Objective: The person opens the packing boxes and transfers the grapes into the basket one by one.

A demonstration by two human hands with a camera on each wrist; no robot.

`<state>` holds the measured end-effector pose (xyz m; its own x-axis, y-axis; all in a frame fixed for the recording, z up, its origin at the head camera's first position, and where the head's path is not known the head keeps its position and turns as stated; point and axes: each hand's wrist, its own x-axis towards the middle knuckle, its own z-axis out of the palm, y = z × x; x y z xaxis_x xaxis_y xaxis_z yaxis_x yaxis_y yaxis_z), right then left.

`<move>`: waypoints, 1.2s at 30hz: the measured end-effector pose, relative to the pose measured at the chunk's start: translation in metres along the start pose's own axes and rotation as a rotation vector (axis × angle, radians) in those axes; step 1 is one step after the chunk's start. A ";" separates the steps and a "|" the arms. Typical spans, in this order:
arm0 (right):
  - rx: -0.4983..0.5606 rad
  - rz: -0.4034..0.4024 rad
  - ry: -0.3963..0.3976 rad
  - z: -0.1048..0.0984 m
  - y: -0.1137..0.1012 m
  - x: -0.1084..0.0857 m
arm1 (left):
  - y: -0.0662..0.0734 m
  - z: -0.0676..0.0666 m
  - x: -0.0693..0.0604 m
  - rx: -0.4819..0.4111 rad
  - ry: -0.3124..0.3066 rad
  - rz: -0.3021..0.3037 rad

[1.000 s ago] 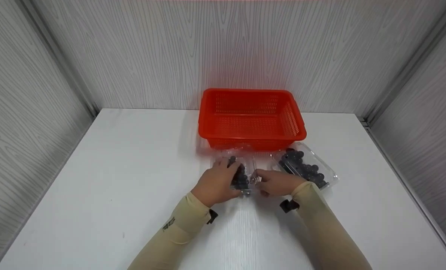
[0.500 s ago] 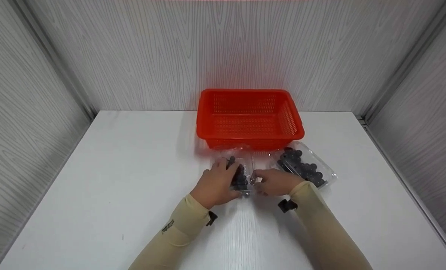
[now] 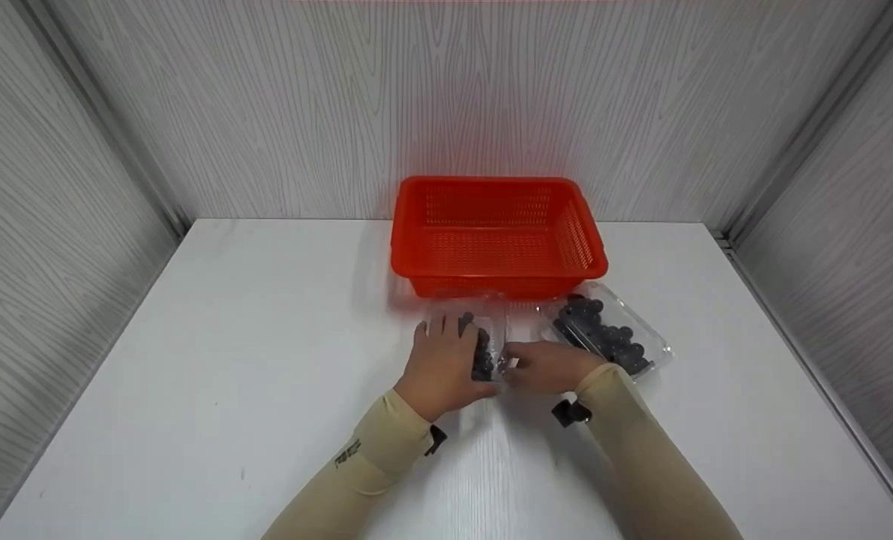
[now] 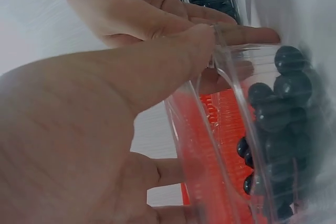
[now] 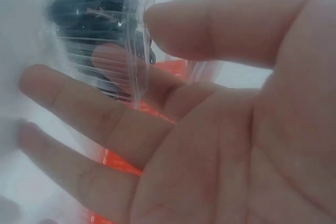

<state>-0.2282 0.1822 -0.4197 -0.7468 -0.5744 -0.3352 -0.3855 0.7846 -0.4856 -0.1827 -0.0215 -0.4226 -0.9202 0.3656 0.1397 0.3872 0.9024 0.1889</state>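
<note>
In the head view, a clear plastic clamshell box [image 3: 493, 319] with dark grapes [image 3: 482, 364] lies on the table in front of the red basket. My left hand [image 3: 440, 369] is spread over its left part, fingers nearly straight. The left thumb touches the near edge, at a corner of the rim in the left wrist view. My right hand [image 3: 545, 367] pinches the right rim between thumb and index finger; in the right wrist view its other fingers [image 5: 89, 111] extend beside the box. From the left wrist, two plastic rims [image 4: 233, 95] stand apart in a narrow wedge.
The red perforated basket [image 3: 498, 268] stands behind the box, near the back wall. A second clear box of dark grapes [image 3: 603, 330] lies at an angle right of the hands, partly behind the right forearm. White table surface [image 3: 251, 322] stretches left; grey wood-grain walls surround it.
My left hand has shifted slightly right and nearer to me, its fingers straighter over the box. The right hand stays at the right rim with little movement.
</note>
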 end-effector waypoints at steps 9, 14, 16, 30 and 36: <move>-0.010 -0.009 0.012 0.003 -0.003 0.002 | 0.005 0.003 0.003 0.008 0.050 0.070; -0.001 -0.009 0.023 0.004 -0.004 0.002 | 0.009 0.002 0.007 0.025 0.089 0.123; -0.002 -0.012 0.022 0.004 -0.004 0.002 | 0.010 0.001 0.008 0.025 0.085 0.138; -0.034 -0.028 0.019 0.002 -0.004 0.001 | 0.013 -0.005 0.012 0.005 0.051 0.163; -0.017 -0.057 0.015 0.002 -0.001 0.001 | 0.013 -0.006 0.011 -0.014 0.053 0.157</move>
<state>-0.2275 0.1807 -0.4216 -0.7314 -0.6148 -0.2949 -0.4369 0.7546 -0.4896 -0.1872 -0.0072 -0.4133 -0.8442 0.4891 0.2194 0.5271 0.8319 0.1738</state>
